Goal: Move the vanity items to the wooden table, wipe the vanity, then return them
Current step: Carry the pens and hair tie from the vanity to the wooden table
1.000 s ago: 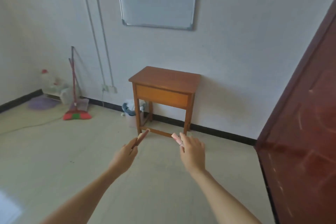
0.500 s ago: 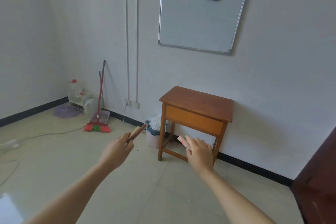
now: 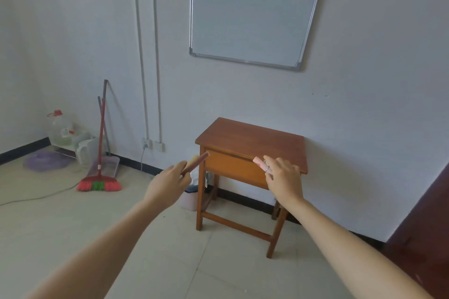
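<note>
Two small vanity items are in the air: a slim reddish-brown stick (image 3: pixel 196 162) with a pale yellow piece tucked against it, and a short pale pink tube (image 3: pixel 258 161). The worry is how little of each is actually held. Both jut well out beyond the fingertips, so a loose pinch or a knock on the table edge just ahead could send one down to the tiled floor, and anything round may roll once it is set down. The left hand (image 3: pixel 170 182) has its fingers (image 3: pixel 181 169) curled in, pinching the near end of the stick. The right hand (image 3: pixel 284 179) has its fingers (image 3: pixel 270 160) bent over the tube, with a ring on one of them; how the thumb sits I cannot tell. Just beyond both sets of fingertips stands the small brown wooden table (image 3: pixel 252 138), against the white wall. Below the left fingers, a pale waste bin (image 3: pixel 188 199) sits beside the table leg.
</note>
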`<act>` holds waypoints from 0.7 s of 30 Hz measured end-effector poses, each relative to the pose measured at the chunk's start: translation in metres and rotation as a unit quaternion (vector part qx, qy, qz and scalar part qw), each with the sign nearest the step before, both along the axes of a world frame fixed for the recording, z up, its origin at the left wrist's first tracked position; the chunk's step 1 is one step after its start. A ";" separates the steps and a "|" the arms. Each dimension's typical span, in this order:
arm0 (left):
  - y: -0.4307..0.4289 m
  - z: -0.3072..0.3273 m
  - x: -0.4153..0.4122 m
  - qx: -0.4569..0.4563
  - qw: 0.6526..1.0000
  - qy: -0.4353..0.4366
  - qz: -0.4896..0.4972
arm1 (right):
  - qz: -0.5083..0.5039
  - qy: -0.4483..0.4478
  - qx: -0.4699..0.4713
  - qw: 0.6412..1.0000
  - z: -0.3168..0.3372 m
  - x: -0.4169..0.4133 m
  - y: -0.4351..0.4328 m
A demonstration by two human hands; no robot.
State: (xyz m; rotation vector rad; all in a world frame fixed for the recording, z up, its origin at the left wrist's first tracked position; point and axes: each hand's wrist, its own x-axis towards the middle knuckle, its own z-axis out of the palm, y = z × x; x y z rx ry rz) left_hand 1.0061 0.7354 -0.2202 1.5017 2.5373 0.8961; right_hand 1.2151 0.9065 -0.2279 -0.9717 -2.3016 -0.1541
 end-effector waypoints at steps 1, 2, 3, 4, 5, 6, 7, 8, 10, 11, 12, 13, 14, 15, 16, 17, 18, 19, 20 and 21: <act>0.019 0.003 -0.006 0.002 1.000 0.007 0.005 | 0.007 0.002 -0.004 1.000 0.000 -0.008 0.017; 0.037 0.006 -0.012 0.002 1.000 0.010 0.010 | 0.017 0.004 -0.012 1.000 0.000 -0.016 0.035; 0.055 0.008 -0.017 0.003 1.000 0.011 0.017 | 0.031 0.003 -0.023 0.999 -0.001 -0.025 0.051; 0.072 0.011 -0.023 0.003 1.000 0.012 0.023 | 0.046 0.002 -0.035 0.998 -0.002 -0.035 0.069; 0.089 0.013 -0.029 0.002 0.999 0.016 0.030 | 0.059 -0.001 -0.046 0.997 -0.002 -0.045 0.085; 0.105 0.014 -0.036 -0.001 0.999 0.023 0.039 | 0.071 -0.006 -0.054 0.996 -0.002 -0.056 0.101; 0.120 0.014 -0.044 -0.002 0.998 0.026 0.051 | 0.085 -0.012 -0.064 0.994 -0.001 -0.067 0.117; 0.133 0.013 -0.051 0.000 0.998 0.023 0.066 | 0.098 -0.014 -0.076 0.992 -0.001 -0.078 0.130; 0.153 0.007 -0.066 0.006 0.995 0.006 0.096 | 0.121 -0.013 -0.101 0.987 -0.005 -0.100 0.152; 0.162 0.001 -0.073 0.006 0.994 0.001 0.105 | 0.130 -0.018 -0.115 0.985 -0.009 -0.110 0.161; 0.170 -0.004 -0.081 0.002 0.994 -0.003 0.111 | 0.139 -0.029 -0.127 0.982 -0.012 -0.120 0.169; 0.186 -0.016 -0.097 -0.006 0.993 -0.009 0.120 | 0.146 -0.041 -0.139 0.979 -0.023 -0.138 0.185; 0.197 -0.025 -0.110 -0.012 0.991 -0.014 0.130 | 0.148 -0.049 -0.149 0.976 -0.031 -0.152 0.197; 0.199 -0.028 -0.117 -0.013 0.991 -0.017 0.134 | 0.150 -0.055 -0.151 0.976 -0.032 -0.157 0.198; 0.201 -0.031 -0.123 -0.014 0.990 -0.020 0.137 | 0.150 -0.063 -0.151 0.975 -0.033 -0.162 0.200; 0.203 -0.033 -0.129 -0.013 0.990 -0.021 0.138 | 0.152 -0.068 -0.150 0.975 -0.034 -0.166 0.202; 0.211 -0.037 -0.139 -0.015 0.991 -0.021 0.135 | 0.154 -0.073 -0.149 0.974 -0.036 -0.175 0.209; 0.222 -0.041 -0.153 -0.019 0.991 -0.022 0.131 | 0.152 -0.075 -0.149 0.974 -0.038 -0.187 0.219; 0.235 -0.042 -0.168 -0.021 0.991 -0.023 0.128 | 0.145 -0.076 -0.150 0.975 -0.037 -0.200 0.231; 0.249 -0.042 -0.182 -0.021 0.991 -0.021 0.128 | 0.135 -0.078 -0.148 0.977 -0.034 -0.212 0.242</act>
